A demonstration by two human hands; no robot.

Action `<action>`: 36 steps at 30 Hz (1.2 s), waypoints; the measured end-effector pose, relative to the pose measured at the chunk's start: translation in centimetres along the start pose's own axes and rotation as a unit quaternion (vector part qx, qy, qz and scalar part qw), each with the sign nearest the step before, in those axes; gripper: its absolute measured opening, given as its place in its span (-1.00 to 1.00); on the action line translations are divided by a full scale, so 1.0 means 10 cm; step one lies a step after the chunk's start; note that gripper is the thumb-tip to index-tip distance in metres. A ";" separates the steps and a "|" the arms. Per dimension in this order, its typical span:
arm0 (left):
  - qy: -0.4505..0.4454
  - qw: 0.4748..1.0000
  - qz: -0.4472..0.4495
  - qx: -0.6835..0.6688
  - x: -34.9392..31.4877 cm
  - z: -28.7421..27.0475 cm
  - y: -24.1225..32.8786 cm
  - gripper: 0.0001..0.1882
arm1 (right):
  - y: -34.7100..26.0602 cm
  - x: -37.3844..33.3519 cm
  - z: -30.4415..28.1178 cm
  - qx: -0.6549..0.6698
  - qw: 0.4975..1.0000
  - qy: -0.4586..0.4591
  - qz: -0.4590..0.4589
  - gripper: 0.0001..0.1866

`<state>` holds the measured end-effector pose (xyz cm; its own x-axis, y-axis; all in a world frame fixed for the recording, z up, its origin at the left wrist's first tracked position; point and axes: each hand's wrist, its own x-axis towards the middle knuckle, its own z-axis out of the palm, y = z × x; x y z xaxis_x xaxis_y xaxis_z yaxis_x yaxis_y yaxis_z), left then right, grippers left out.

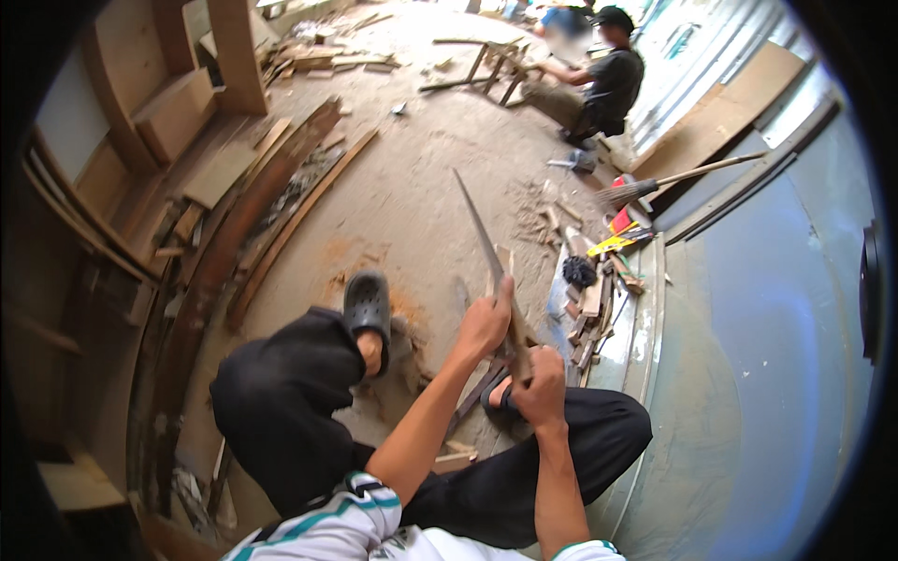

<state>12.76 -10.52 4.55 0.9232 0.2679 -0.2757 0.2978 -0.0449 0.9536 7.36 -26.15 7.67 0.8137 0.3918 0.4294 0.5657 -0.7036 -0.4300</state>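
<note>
Both hands are clamped on a long tapered tool, a narrow, saw-like blade that rises from the middle of the frame to a point at upper centre; any teeth are too small to make out. The left hand is wrapped around its lower part, and the right hand is closed just below and to the right, at the broader brown end. The fingers hide whether that end is a handle or a separate piece of wood.

The main danger, as I judge it, is a slip: bare fingers lie close to the blade, so a twist or loosened hold could drag an edge across the left hand. If the lower end kicked sideways, it could strike the right foot, which shows just below the hands, or the right knee at lower right. The grey clog left of centre has holes and would give little protection. Shifting a foot onto the wood offcuts right of centre could upset the sitter's balance.

Relative to the grip, most of the tool's visible length extends above the left hand, leaning toward upper left, with its tip free over the concrete floor. Only the short brown end sits between and below the hands. The crouching co-worker at upper right is well apart from the tip.
</note>
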 end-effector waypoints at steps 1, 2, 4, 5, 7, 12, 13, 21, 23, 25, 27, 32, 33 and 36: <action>-0.015 0.999 -0.027 -0.024 0.03 0.02 -0.12 -0.35 | 0.05 -0.13 0.05 0.027 0.998 0.042 0.034 -0.69; -0.027 0.999 -0.032 -0.029 0.05 -0.04 -0.25 -0.37 | -0.11 -0.10 -0.03 0.087 0.983 -0.007 0.162 -0.66; -0.060 0.996 -0.041 -0.043 0.09 -0.09 -0.49 -0.39 | -0.25 -0.04 -0.11 0.173 0.949 -0.032 0.262 -0.65; -0.031 0.999 -0.021 0.000 0.07 -0.05 -0.63 -0.42 | -0.21 -0.07 -0.08 0.163 0.954 -0.015 0.253 -0.64; 0.023 0.995 0.023 0.091 0.04 0.02 -0.95 -0.45 | -0.25 -0.13 -0.10 0.178 0.930 -0.023 0.320 -0.65; 0.164 0.978 -0.084 0.093 -0.18 0.05 -1.70 -0.17 | -0.05 -0.24 -0.08 0.203 0.910 -0.001 0.361 -0.66; 0.184 0.973 -0.096 0.102 -0.19 0.09 -1.79 -0.17 | 0.00 -0.25 -0.12 0.218 0.899 -0.002 0.379 -0.65; 0.301 0.930 -0.170 0.122 0.07 -0.21 -2.49 -0.26 | 0.09 -0.32 -0.05 0.240 0.896 -0.026 0.373 -0.65; 0.314 0.915 -0.217 0.132 0.14 -0.29 -2.70 -0.25 | 0.15 -0.36 0.00 0.259 0.889 -0.033 0.376 -0.65; 0.303 0.919 -0.207 0.146 0.14 -0.38 -2.89 -0.18 | 0.11 -0.34 -0.05 0.242 0.895 -0.039 0.373 -0.65; 0.293 0.923 -0.199 0.152 0.11 -0.40 -3.01 -0.14 | 0.11 -0.33 -0.05 0.224 0.901 -0.040 0.370 -0.65; 0.254 0.926 -0.258 0.108 0.14 -0.35 -2.98 0.00 | 0.17 -0.38 0.01 0.187 0.913 -0.041 0.360 -0.63; 0.255 0.923 -0.268 0.109 0.14 -0.38 -2.99 0.04 | 0.16 -0.39 0.04 0.194 0.910 -0.046 0.365 -0.64; 0.253 0.923 -0.272 0.102 0.14 -0.41 -3.03 0.10 | 0.16 -0.41 0.19 0.211 0.900 -0.059 0.376 -0.65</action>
<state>4.01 -4.80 -24.20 0.4072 0.7172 -0.5655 0.7708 0.0623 0.6340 5.16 -27.75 3.67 0.9822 -0.0237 -0.1861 -0.1712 -0.5189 -0.8375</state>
